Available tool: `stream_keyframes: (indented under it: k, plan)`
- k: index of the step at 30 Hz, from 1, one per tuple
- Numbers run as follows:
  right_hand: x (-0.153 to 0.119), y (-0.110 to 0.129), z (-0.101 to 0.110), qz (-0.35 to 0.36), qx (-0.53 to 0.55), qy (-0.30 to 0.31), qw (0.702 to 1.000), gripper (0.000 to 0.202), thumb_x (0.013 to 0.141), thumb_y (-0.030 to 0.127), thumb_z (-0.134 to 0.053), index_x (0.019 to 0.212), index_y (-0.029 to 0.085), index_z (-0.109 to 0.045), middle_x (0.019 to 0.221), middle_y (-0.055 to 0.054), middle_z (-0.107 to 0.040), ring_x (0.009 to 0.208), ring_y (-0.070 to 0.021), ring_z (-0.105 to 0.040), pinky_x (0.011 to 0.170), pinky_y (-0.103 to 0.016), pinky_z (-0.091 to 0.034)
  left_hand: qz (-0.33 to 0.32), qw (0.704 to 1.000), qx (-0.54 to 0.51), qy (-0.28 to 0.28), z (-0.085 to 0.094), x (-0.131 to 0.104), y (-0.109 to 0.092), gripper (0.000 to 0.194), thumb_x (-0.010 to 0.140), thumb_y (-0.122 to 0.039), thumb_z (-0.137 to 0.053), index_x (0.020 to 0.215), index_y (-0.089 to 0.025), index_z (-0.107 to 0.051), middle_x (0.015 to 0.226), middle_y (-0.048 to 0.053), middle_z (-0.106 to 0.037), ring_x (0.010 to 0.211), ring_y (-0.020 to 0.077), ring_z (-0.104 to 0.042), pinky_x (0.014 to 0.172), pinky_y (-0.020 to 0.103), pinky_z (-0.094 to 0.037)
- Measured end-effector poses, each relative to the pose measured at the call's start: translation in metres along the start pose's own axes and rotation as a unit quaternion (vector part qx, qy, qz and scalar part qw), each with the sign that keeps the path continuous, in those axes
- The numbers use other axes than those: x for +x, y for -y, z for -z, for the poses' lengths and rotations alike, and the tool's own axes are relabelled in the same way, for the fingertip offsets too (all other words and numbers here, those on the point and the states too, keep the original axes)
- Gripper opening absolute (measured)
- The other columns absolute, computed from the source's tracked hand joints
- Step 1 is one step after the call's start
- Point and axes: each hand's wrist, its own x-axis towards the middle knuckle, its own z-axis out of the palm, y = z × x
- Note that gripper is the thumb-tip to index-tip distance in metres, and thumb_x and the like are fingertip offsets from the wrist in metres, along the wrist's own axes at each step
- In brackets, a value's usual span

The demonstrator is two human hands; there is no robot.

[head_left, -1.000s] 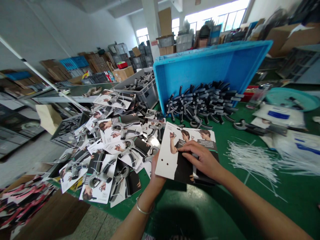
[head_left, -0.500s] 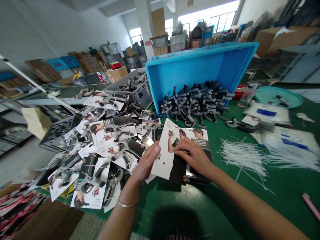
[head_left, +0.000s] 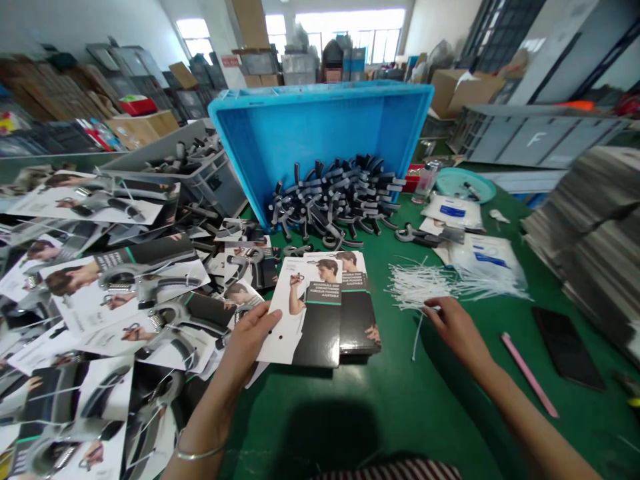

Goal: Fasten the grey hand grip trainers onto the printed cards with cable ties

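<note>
My left hand [head_left: 250, 337] is closed on the left edge of a printed backing card [head_left: 323, 333], thumb on top, near two small punched holes. The card is tilted and partly covers a stack of similar cards [head_left: 361, 320] on the table. At the near edge of a loose heap of white cable ties [head_left: 417, 283], my right hand [head_left: 457, 330] pinches with thumb and forefinger. One cable tie [head_left: 416, 340] hangs down from these fingertips. To the left lie many cards with grey-and-black hand grip strengtheners [head_left: 145, 283] tied on.
A blue crate [head_left: 320, 123] tipped on its side holds loose hand grips [head_left: 335, 197]. Bags of cable ties [head_left: 487, 260], a pink pen-like stick [head_left: 530, 373] and a black phone [head_left: 567, 347] lie right. A grey crate [head_left: 215, 170] stands behind left; a person [head_left: 333, 63] is beyond.
My right hand has left the card and moved right to the cable ties. My left hand still holds the card, now turned more squarely to view. The camera view has swung right.
</note>
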Motion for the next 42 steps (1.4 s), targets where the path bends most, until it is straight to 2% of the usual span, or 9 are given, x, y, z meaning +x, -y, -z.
stream_keyframes:
  k: [4,13,16,19,23,26,31,36,42]
  plan:
    - [-0.013,-0.041,0.005,-0.089,-0.100,0.082,0.988,0.019,0.088,0.037,-0.055,0.086,0.020,-0.063,0.094,-0.013,-0.066,0.083,-0.0262,-0.061,0.070,-0.035,-0.045,0.006,1.000,0.011,0.018,-0.021,0.012,-0.006,0.044,0.072,-0.036,-0.082,0.109,-0.016,-0.069,0.080,0.003,-0.076,0.058,0.0144,-0.066,0.052,0.020,-0.050]
    - [0.020,-0.016,0.026,-0.101,0.092,0.150,0.979,0.027,0.088,0.046,-0.056,0.090,0.019,-0.062,0.069,-0.005,-0.069,0.061,-0.0200,-0.066,0.061,-0.032,-0.052,-0.012,1.000,-0.020,0.007,0.007,-0.032,0.004,0.037,0.076,-0.033,-0.081,0.105,-0.013,-0.071,0.099,0.009,-0.075,0.078,0.0152,-0.068,0.070,0.024,-0.056]
    - [0.043,0.017,0.039,-0.107,0.319,0.069,0.939,0.027,0.085,0.048,-0.068,0.090,0.021,-0.066,0.073,-0.006,-0.069,0.061,-0.0178,-0.065,0.061,-0.032,-0.054,-0.059,0.996,-0.069,-0.013,0.008,-0.028,-0.001,0.031,0.075,-0.031,-0.080,0.097,-0.012,-0.070,0.095,0.008,-0.074,0.075,0.0160,-0.069,0.069,0.027,-0.058]
    - [0.061,0.084,0.039,-0.042,0.469,-0.019,0.882,0.019,0.089,0.042,-0.068,0.081,0.025,-0.065,0.079,-0.009,-0.070,0.058,-0.0139,-0.063,0.054,-0.029,-0.051,-0.078,0.995,-0.047,0.034,0.007,-0.012,-0.011,0.028,0.074,-0.030,-0.079,0.092,-0.010,-0.069,0.083,0.007,-0.072,0.063,0.0149,-0.067,0.058,0.027,-0.058]
    - [0.063,0.190,0.005,0.100,0.506,0.100,0.851,0.016,0.091,0.038,-0.066,0.094,0.024,-0.058,0.092,-0.006,-0.073,0.078,-0.0209,-0.074,0.066,-0.035,-0.061,-0.086,0.995,-0.016,0.045,0.010,-0.003,-0.013,0.026,0.075,-0.031,-0.075,0.089,-0.011,-0.066,0.073,0.004,-0.068,0.047,0.0119,-0.061,0.045,0.024,-0.053]
    - [0.061,0.240,-0.035,0.172,0.466,0.178,0.849,0.020,0.097,0.042,-0.056,0.098,0.023,-0.053,0.091,-0.005,-0.074,0.075,-0.0189,-0.074,0.065,-0.033,-0.062,-0.090,0.995,-0.023,0.036,0.019,-0.012,-0.006,0.025,0.078,-0.033,-0.072,0.089,-0.012,-0.065,0.071,0.003,-0.068,0.043,0.0103,-0.058,0.041,0.021,-0.047]
    - [0.064,0.253,-0.078,0.216,0.360,0.228,0.878,0.021,0.101,0.043,-0.046,0.101,0.023,-0.049,0.075,-0.001,-0.072,0.061,-0.0158,-0.072,0.054,-0.025,-0.058,-0.108,0.989,-0.094,0.038,0.026,-0.018,0.009,0.033,0.086,-0.045,-0.066,0.094,-0.013,-0.067,0.077,0.004,-0.070,0.053,0.0119,-0.062,0.049,0.023,-0.051]
    - [0.061,0.247,-0.080,0.218,0.350,0.219,0.885,0.021,0.102,0.043,-0.044,0.104,0.023,-0.048,0.079,-0.001,-0.072,0.060,-0.0147,-0.071,0.055,-0.025,-0.058,-0.134,0.970,-0.202,-0.029,0.013,-0.002,0.036,0.027,0.085,-0.040,-0.068,0.097,-0.015,-0.068,0.091,0.006,-0.074,0.084,0.0172,-0.069,0.075,0.027,-0.054]
    - [0.060,0.246,-0.078,0.224,0.343,0.190,0.892,0.022,0.103,0.042,-0.042,0.107,0.022,-0.048,0.079,-0.002,-0.073,0.053,-0.0125,-0.066,0.050,-0.024,-0.053,-0.143,0.967,-0.209,-0.027,0.005,-0.003,0.060,0.027,0.081,-0.033,-0.073,0.103,-0.017,-0.068,0.105,0.007,-0.073,0.093,0.0202,-0.068,0.080,0.030,-0.052]
